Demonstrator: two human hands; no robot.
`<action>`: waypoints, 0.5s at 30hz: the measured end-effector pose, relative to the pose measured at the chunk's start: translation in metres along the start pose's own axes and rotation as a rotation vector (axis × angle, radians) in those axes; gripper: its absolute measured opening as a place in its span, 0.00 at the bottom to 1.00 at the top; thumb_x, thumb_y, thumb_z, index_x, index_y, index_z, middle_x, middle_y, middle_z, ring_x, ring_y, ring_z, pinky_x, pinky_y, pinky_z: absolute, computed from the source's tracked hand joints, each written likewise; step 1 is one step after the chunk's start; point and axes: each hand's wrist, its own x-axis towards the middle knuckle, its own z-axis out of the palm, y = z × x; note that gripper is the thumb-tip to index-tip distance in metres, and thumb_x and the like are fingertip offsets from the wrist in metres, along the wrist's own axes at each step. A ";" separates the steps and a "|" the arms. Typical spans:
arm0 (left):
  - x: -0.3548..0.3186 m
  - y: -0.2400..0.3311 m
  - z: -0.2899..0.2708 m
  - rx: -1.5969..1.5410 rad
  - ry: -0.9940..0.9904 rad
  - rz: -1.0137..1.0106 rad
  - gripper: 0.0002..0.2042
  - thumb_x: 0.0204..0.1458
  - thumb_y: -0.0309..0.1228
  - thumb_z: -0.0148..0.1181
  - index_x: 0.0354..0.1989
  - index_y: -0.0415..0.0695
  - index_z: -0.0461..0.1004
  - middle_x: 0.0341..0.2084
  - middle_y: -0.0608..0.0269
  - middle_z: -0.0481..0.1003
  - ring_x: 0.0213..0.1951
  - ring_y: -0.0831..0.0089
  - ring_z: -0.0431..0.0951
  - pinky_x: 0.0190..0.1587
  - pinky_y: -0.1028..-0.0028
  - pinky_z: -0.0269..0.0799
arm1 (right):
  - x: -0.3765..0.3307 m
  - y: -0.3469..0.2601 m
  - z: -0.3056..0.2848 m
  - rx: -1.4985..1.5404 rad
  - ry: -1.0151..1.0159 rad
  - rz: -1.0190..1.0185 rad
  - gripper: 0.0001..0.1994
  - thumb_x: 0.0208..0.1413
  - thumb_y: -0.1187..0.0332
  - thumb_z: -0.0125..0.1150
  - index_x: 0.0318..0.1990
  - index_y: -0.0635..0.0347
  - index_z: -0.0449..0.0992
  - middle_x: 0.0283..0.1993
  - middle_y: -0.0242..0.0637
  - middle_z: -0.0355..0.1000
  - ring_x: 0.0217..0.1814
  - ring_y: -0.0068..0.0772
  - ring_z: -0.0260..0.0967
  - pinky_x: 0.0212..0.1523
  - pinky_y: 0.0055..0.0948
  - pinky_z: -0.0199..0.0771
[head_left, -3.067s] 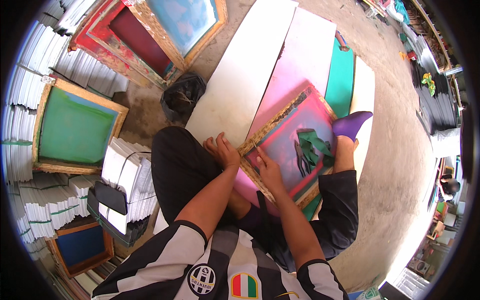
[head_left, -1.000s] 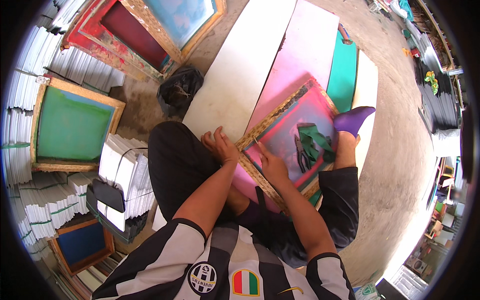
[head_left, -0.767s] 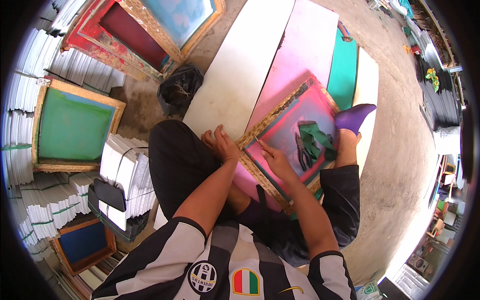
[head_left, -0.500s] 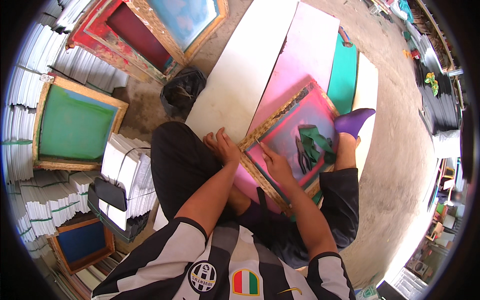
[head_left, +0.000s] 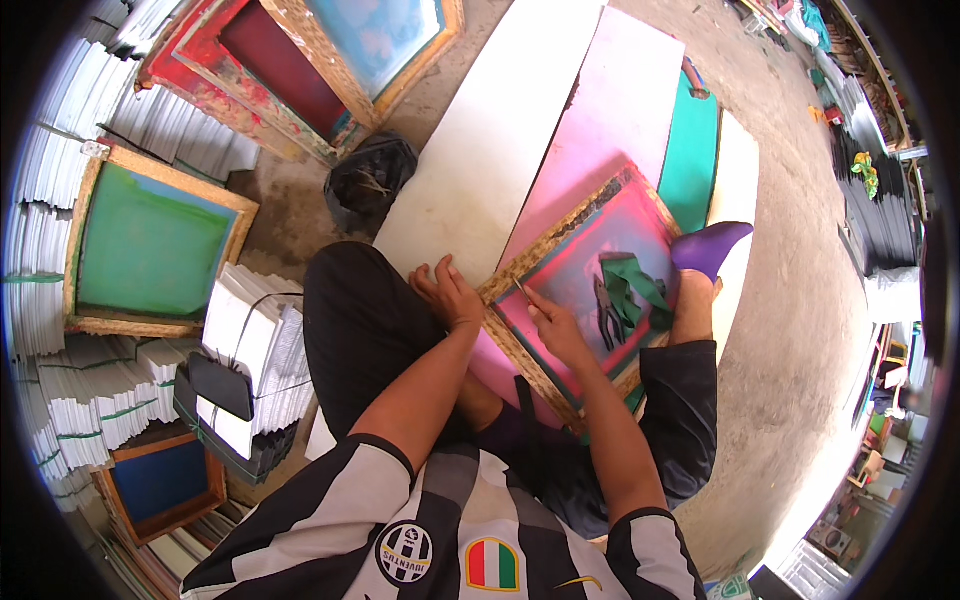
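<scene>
Head: pliers [head_left: 607, 318], green strip [head_left: 626, 285] within wooden frame [head_left: 560, 229]

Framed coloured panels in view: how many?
5: pink-blue panel below the right hand; green panel, left; dark blue panel, lower left; maroon panel and light blue panel, upper left. More may be hidden.

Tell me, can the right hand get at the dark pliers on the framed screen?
Probably yes: the pliers lie on the framed screen, just right of the right hand, with nothing visible between. However, the hand seems to hold something thin, which may need putting down first.
</scene>
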 end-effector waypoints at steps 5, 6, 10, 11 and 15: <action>0.001 -0.004 -0.002 0.011 0.010 0.005 0.12 0.65 0.32 0.50 0.51 0.47 0.78 0.56 0.43 0.62 0.64 0.40 0.58 0.68 0.42 0.55 | -0.007 -0.008 0.018 -0.210 0.148 -0.149 0.22 0.72 0.58 0.52 0.70 0.47 0.69 0.65 0.43 0.74 0.60 0.47 0.77 0.58 0.38 0.75; 0.001 -0.005 -0.002 0.010 0.010 0.003 0.12 0.65 0.32 0.50 0.51 0.47 0.78 0.56 0.43 0.62 0.64 0.40 0.58 0.68 0.42 0.55 | -0.008 -0.012 0.019 -0.229 0.138 -0.094 0.21 0.72 0.57 0.51 0.70 0.45 0.70 0.65 0.43 0.74 0.60 0.48 0.77 0.57 0.38 0.75; -0.001 -0.002 -0.002 0.003 0.005 0.000 0.12 0.66 0.33 0.50 0.51 0.47 0.77 0.56 0.43 0.62 0.65 0.40 0.58 0.68 0.42 0.55 | 0.000 0.005 0.017 -0.140 0.131 -0.139 0.23 0.72 0.55 0.52 0.70 0.48 0.69 0.45 0.40 0.80 0.40 0.38 0.78 0.42 0.33 0.76; -0.001 -0.002 -0.002 0.004 0.005 0.000 0.12 0.66 0.33 0.50 0.51 0.47 0.77 0.57 0.43 0.62 0.65 0.40 0.58 0.68 0.42 0.55 | 0.003 0.004 0.012 -0.028 0.060 -0.050 0.24 0.72 0.54 0.52 0.71 0.48 0.69 0.37 0.37 0.78 0.32 0.33 0.75 0.35 0.31 0.74; -0.001 -0.005 -0.001 0.006 0.018 0.010 0.12 0.66 0.33 0.50 0.51 0.47 0.77 0.57 0.44 0.62 0.64 0.40 0.58 0.68 0.42 0.55 | 0.004 -0.029 -0.005 0.399 -0.116 0.387 0.22 0.73 0.55 0.51 0.71 0.45 0.69 0.19 0.24 0.58 0.11 0.16 0.46 0.13 0.22 0.45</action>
